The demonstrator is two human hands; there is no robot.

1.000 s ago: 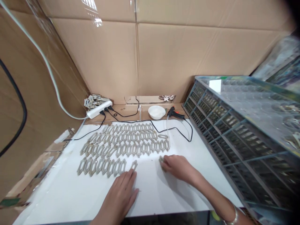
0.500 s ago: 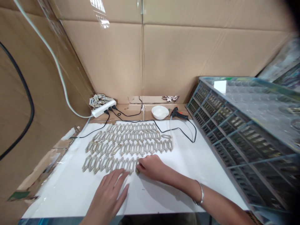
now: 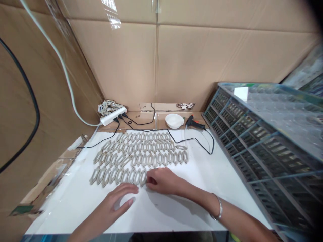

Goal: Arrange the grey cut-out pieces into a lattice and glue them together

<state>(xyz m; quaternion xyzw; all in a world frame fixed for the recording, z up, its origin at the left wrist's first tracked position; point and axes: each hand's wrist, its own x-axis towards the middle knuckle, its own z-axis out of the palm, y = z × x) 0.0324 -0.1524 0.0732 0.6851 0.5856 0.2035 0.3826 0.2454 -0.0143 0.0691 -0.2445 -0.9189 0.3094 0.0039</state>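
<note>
Small grey, elongated ring-shaped pieces (image 3: 131, 176) with pointed ends lie in several rows across the white tabletop. At the right end of the nearest row is my right hand (image 3: 161, 180), its fingers curled down against the table beside the last visible piece. Whatever those fingers hold is hidden behind them. My left hand (image 3: 117, 201) rests just in front of the same row, thumb apart from the fingers, with nothing in it. Its fingertips are close to the near ends of the pieces.
A grey plastic crate (image 3: 242, 134) stands along the right side. At the back are a white bowl (image 3: 174, 121), a black glue gun (image 3: 193, 122) with its cord, and a white power strip (image 3: 113, 116) by a heap of pieces (image 3: 110, 107). Cardboard walls (image 3: 186, 60) enclose the back and left.
My left hand has drawn back slightly from the row, and its thumb has spread wider. My right hand stays at the row's end, now covering the end piece seen under its fingers before.
</note>
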